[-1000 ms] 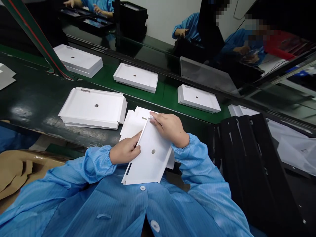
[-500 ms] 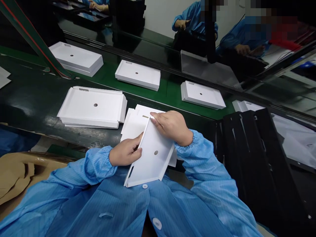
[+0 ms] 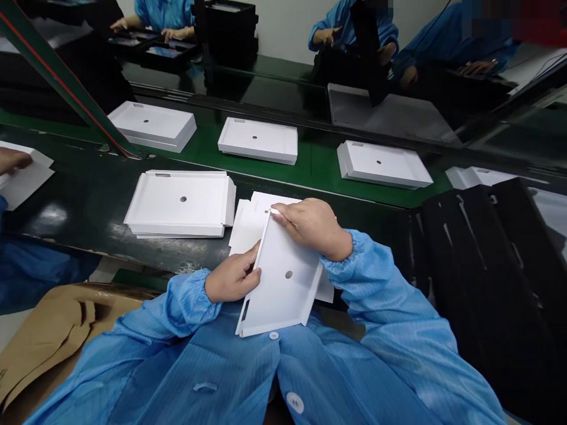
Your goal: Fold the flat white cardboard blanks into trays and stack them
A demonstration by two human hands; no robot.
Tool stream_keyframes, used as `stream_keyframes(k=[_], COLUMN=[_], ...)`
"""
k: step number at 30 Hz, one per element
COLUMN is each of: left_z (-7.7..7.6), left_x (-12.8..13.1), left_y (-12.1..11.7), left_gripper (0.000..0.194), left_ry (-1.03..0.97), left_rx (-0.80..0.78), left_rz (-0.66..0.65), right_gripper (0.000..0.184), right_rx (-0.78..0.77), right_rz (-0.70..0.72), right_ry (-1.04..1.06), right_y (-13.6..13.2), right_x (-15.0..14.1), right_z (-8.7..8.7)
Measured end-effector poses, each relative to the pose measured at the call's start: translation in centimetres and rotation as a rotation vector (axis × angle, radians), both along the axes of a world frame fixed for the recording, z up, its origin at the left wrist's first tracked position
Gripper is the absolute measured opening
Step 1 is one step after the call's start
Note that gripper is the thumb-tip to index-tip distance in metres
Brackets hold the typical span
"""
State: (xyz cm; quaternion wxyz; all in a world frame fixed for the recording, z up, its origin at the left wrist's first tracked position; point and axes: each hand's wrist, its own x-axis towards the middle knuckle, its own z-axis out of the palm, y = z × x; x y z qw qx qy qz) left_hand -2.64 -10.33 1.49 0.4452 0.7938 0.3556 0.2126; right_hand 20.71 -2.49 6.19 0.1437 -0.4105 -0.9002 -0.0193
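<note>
A white cardboard tray (image 3: 277, 289) with folded-up edges, a round hole and a slot leans tilted against my front. My left hand (image 3: 234, 274) grips its left edge, thumb on one side and fingers hidden behind. At the tray's far corner, my right hand (image 3: 312, 227) pinches the folded edge between thumb and fingers. Under the tray lie flat white card blanks (image 3: 248, 219), partly covered. Just left of them sits a stack of folded white trays (image 3: 181, 206) with a round hole in the top one.
White tray stacks (image 3: 257, 140) stand along the green strip (image 3: 314, 171) behind the bench. Black folded pieces (image 3: 478, 260) fill the right side. A brown cardboard box (image 3: 48, 330) is at lower left. A co-worker's hand (image 3: 15, 159) rests on white card at far left; other people sit opposite.
The view has shifted, so things appear a little further right. Both hands keep the same hold on the tray. A co-worker's hand has come into view at far left.
</note>
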Motion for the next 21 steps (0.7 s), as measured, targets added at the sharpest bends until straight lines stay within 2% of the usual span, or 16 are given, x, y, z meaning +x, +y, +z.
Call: stream_keyframes(k=[8,15,21], left_z=[-1.1,-1.2,-1.4], left_x=[-0.7,-1.3,-1.8], left_y=[-0.6,-0.2,0.3], left_gripper=[0.083,0.082,0.086], left_ry=[0.085,0.144,0.189], left_rx=[0.072,0.108,0.085], left_rz=[0.103,0.102,0.090], right_gripper=[0.050,0.043,0.044], right_rx=[0.068,0.172,0.103], right_rz=[0.014,0.068,0.076], right_ry=[0.017,0.011,-0.042], right_y=[0.3,0.4,0.5], right_x=[-1.0,-1.3,-1.6], right_z=[-0.4,-0.3,0.0])
